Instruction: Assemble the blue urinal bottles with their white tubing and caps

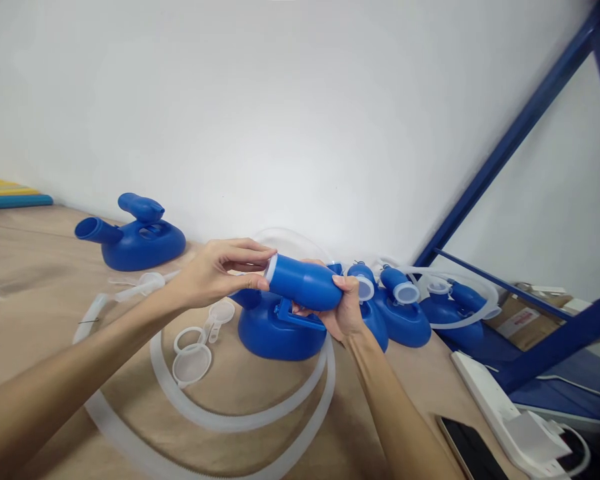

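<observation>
My right hand (347,307) wraps round a blue plastic urinal head (305,283), a hollow rounded piece held level above the table. The fingers and thumb of my left hand (230,270) pinch a whitish cap (271,269) at its left end. I cannot tell whether this is a full lid or only a ring. Just below stands a blue urinal bottle (280,333) with a handle, partly covered by my right hand and the head. A clear hose (205,417) loops over the table in front. To its left lie a translucent cap (193,365) and a smaller cap (222,312).
Several blue bottles with white-capped heads (405,323) stand at the right, with hoses among them. Another blue bottle (143,247) stands back left. A phone (467,447) and power strip (495,407) lie at the right edge, beside a blue metal frame (510,153).
</observation>
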`<state>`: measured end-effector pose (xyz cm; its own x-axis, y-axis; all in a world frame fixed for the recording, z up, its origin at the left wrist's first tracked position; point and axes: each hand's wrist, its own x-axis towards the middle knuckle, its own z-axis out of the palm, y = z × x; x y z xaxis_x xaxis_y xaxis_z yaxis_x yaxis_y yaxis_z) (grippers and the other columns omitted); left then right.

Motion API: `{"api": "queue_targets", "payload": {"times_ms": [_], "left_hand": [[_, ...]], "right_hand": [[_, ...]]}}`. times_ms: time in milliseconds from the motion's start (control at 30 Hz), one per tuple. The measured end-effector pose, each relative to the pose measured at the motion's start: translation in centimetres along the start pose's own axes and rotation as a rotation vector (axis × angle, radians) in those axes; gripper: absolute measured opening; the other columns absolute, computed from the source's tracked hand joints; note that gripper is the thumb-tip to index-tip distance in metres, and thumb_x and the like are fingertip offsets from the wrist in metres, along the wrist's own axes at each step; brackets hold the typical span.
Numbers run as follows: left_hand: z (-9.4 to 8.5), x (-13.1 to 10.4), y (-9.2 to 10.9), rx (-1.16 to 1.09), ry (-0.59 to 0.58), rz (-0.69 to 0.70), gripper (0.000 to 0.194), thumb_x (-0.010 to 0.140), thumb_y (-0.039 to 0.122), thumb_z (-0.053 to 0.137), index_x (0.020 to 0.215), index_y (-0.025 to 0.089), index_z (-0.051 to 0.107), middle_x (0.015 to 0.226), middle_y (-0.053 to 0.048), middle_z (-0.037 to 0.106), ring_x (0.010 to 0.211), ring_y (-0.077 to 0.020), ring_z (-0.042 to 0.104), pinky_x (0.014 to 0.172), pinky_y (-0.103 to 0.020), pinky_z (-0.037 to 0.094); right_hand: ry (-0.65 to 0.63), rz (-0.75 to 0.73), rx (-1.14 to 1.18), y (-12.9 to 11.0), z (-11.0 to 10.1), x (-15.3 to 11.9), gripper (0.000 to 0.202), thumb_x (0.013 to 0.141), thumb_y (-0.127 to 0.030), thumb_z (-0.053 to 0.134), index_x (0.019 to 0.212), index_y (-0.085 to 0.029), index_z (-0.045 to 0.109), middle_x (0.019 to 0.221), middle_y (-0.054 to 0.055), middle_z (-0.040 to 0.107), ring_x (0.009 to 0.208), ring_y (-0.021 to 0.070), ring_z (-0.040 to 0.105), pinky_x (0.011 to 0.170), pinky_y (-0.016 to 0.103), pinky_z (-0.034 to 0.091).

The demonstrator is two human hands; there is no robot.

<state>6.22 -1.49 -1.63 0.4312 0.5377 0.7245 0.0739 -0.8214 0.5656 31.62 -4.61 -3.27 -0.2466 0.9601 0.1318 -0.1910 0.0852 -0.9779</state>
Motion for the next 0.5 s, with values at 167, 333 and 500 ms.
{"api": "queue_targets", "payload": {"times_ms": [167, 333, 500], "left_hand": [[0.6, -0.2, 0.2, 0.086, 0.006, 0.148, 0.048, 0.085, 0.033, 0.085, 0.132, 0.027, 0.075, 0.128, -0.010, 0.075, 0.114, -0.0256, 0.073, 0.096, -0.032, 0.064], [0.4, -0.2, 0.4, 0.022, -0.023, 0.088, 0.051, 0.084, 0.035, 0.085, 0.133, 0.027, 0.074, 0.133, -0.010, 0.072, 0.117, -0.0258, 0.072, 0.097, -0.035, 0.065], [0.0, -0.1, 1.1, 0.171, -0.069, 0.107, 0.048, 0.085, 0.040, 0.083, 0.128, 0.023, 0.075, 0.123, -0.010, 0.075, 0.107, -0.0229, 0.073, 0.091, -0.032, 0.067]], "right_hand": [[0.037, 0.069, 0.079, -0.2, -0.2, 0.0, 0.070, 0.083, -0.057, 0.051, 0.140, -0.019, 0.062, 0.096, 0.011, 0.080, 0.067, 0.0285, 0.074, 0.068, 0.045, 0.064], [0.088, 0.172, 0.128, -0.5, 0.0, 0.0, 0.071, 0.093, -0.067, 0.052, 0.141, -0.016, 0.060, 0.102, 0.013, 0.080, 0.075, 0.0274, 0.076, 0.069, 0.042, 0.066], [0.166, 0.023, -0.172, 0.1, -1.4, 1.0, 0.087, 0.093, -0.085, 0.038, 0.150, -0.021, 0.053, 0.142, 0.017, 0.066, 0.116, 0.0340, 0.072, 0.079, 0.045, 0.066]]}}
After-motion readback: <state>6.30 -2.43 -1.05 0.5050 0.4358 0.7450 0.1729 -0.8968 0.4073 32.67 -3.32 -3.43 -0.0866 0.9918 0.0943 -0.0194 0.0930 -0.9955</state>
